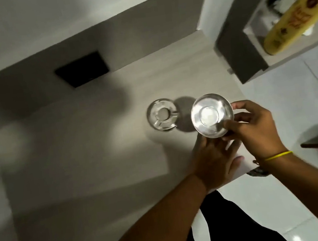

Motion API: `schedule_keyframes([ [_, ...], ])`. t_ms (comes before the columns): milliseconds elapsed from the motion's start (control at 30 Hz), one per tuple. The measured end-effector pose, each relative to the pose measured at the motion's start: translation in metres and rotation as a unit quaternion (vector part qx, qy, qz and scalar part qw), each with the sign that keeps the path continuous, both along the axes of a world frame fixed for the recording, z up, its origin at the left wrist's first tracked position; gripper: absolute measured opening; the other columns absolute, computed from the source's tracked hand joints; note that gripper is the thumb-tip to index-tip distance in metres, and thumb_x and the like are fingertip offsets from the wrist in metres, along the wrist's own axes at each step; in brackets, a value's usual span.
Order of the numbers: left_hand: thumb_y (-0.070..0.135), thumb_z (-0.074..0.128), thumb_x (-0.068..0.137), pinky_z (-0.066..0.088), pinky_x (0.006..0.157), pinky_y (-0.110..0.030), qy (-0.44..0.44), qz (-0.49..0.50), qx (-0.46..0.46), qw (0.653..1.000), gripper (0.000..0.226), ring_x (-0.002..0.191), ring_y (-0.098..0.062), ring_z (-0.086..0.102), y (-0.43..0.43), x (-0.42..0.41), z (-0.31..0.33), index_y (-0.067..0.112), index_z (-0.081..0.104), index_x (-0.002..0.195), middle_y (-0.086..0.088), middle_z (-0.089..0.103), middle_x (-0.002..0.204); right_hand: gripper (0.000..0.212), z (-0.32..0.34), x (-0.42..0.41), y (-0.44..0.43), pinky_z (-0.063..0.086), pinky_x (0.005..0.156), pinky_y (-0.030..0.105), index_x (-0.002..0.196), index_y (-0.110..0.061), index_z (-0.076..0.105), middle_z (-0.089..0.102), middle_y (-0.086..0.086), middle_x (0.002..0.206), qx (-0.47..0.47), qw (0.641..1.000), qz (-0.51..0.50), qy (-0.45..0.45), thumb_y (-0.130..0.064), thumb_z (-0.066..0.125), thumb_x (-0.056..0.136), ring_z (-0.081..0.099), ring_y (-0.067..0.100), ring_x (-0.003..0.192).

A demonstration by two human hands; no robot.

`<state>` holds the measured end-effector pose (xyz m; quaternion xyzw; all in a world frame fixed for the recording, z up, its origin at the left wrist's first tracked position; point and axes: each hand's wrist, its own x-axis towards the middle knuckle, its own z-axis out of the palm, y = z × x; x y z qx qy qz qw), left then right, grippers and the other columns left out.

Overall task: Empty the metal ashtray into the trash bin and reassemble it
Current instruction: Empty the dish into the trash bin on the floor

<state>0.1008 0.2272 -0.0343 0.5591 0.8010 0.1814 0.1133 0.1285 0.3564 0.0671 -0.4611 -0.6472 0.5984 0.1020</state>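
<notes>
The metal ashtray is in two parts. Its notched lid [162, 115] lies on the pale tabletop [87, 144]. The shiny round bowl [211, 115] is held above the table's right corner, tilted toward me, with my right hand [253, 132] pinching its right rim between thumb and fingers. My left hand [214, 159] hovers just below the bowl, fingers spread, holding nothing. I cannot tell whether it touches the bowl's underside. No trash bin is in view.
A black square panel [81, 69] is set in the grey wall strip behind the table. A grey and white shelf unit [248, 60] stands at upper right with a yellow printed can [296, 17] in it. White floor tiles [288, 104] lie to the right.
</notes>
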Motion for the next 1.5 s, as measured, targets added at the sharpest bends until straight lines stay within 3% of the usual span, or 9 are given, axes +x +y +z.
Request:
schedule_keyframes([
  [167, 0.054, 0.051, 0.105, 0.028, 0.128, -0.063, 0.065, -0.070, -0.039, 0.995, 0.053, 0.145, -0.033, 0.051, 0.026, -0.003, -0.015, 0.021, 0.054, 0.147, -0.008, 0.063, 0.152, 0.040, -0.013, 0.089, 0.062, 0.064, 0.051, 0.039, 0.098, -0.028, 0.074, 0.077, 0.013, 0.076, -0.008, 0.996, -0.090, 0.015, 0.010, 0.077, 0.086, 0.074, 0.026, 0.056],
  [367, 0.058, 0.031, 0.112, 0.018, 0.132, -0.063, 0.081, -0.090, -0.068, 0.990, 0.066, 0.169, -0.023, 0.012, 0.030, -0.002, -0.019, 0.024, 0.031, 0.168, -0.002, 0.020, 0.182, 0.045, -0.051, 0.209, 0.105, 0.067, 0.063, 0.050, 0.093, -0.033, 0.074, 0.068, 0.033, 0.088, 0.014, 0.970, -0.241, 0.002, 0.010, 0.079, 0.083, 0.072, 0.033, 0.062],
  [533, 0.058, 0.029, 0.111, 0.024, 0.126, -0.066, 0.102, -0.108, -0.095, 0.984, 0.067, 0.167, -0.028, 0.019, 0.030, -0.006, -0.025, 0.022, 0.034, 0.167, -0.003, 0.024, 0.181, 0.049, -0.128, 0.276, 0.118, 0.067, 0.063, 0.052, 0.111, -0.038, 0.059, 0.066, 0.003, 0.082, 0.132, 0.922, -0.350, -0.104, -0.001, 0.073, 0.083, 0.072, 0.025, 0.062],
  [633, 0.057, 0.029, 0.110, 0.024, 0.126, -0.067, 0.109, -0.100, -0.085, 0.985, 0.068, 0.166, -0.030, 0.024, 0.030, -0.004, -0.021, 0.021, 0.039, 0.166, -0.005, 0.029, 0.179, 0.059, -0.187, 0.286, 0.132, 0.055, 0.067, 0.040, 0.133, -0.032, 0.048, 0.060, -0.006, 0.067, 0.238, 0.919, -0.248, -0.195, -0.016, 0.066, 0.079, 0.066, 0.025, 0.065],
  [800, 0.063, 0.022, 0.108, 0.034, 0.115, -0.072, 0.124, -0.099, -0.065, 0.985, 0.078, 0.158, -0.032, 0.033, 0.038, 0.000, -0.016, 0.010, 0.053, 0.156, -0.014, 0.042, 0.169, 0.086, -0.291, 0.287, 0.155, 0.059, 0.061, 0.048, 0.154, -0.029, 0.035, 0.070, 0.018, 0.118, 0.326, 0.893, -0.001, -0.310, -0.005, 0.074, 0.082, 0.073, 0.047, 0.079],
  [1067, 0.064, 0.007, 0.110, 0.045, 0.089, -0.087, 0.231, -0.134, -0.099, 0.959, 0.097, 0.139, -0.043, 0.055, 0.048, -0.004, -0.021, -0.007, 0.070, 0.130, -0.036, 0.059, 0.143, 0.091, -0.378, 0.269, 0.166, 0.060, 0.071, 0.049, 0.171, -0.038, 0.009, 0.055, 0.016, 0.124, 0.345, 0.811, 0.236, -0.410, -0.005, 0.056, 0.100, 0.065, 0.038, 0.095],
  [1167, 0.061, -0.002, 0.110, 0.040, 0.065, -0.088, 0.257, -0.198, -0.138, 0.936, 0.106, 0.104, -0.066, 0.068, 0.049, -0.016, -0.019, -0.013, 0.076, 0.112, -0.043, 0.069, 0.121, 0.095, -0.397, 0.261, 0.171, 0.055, 0.066, 0.042, 0.171, -0.038, 0.008, 0.053, 0.013, 0.127, 0.360, 0.787, 0.260, -0.429, 0.002, 0.054, 0.098, 0.062, 0.035, 0.095],
  [1300, 0.071, 0.006, 0.107, 0.045, 0.085, -0.088, 0.238, -0.135, -0.102, 0.956, 0.101, 0.127, -0.057, 0.060, 0.049, -0.007, -0.025, -0.002, 0.072, 0.129, -0.035, 0.060, 0.140, 0.077, -0.414, 0.252, 0.180, 0.059, 0.081, 0.044, 0.167, -0.013, 0.022, 0.051, 0.015, 0.137, 0.337, 0.754, 0.306, -0.473, -0.006, 0.055, 0.098, 0.063, 0.036, 0.107],
  [1500, 0.067, 0.027, 0.106, 0.038, 0.107, -0.070, 0.209, -0.101, -0.021, 0.972, 0.068, 0.146, -0.035, 0.044, 0.043, 0.001, -0.028, 0.015, 0.055, 0.141, -0.020, 0.052, 0.153, 0.079, -0.427, 0.244, 0.191, 0.056, 0.074, 0.041, 0.168, -0.016, 0.020, 0.051, 0.015, 0.134, 0.329, 0.753, 0.321, -0.472, -0.007, 0.059, 0.100, 0.067, 0.037, 0.104],
])
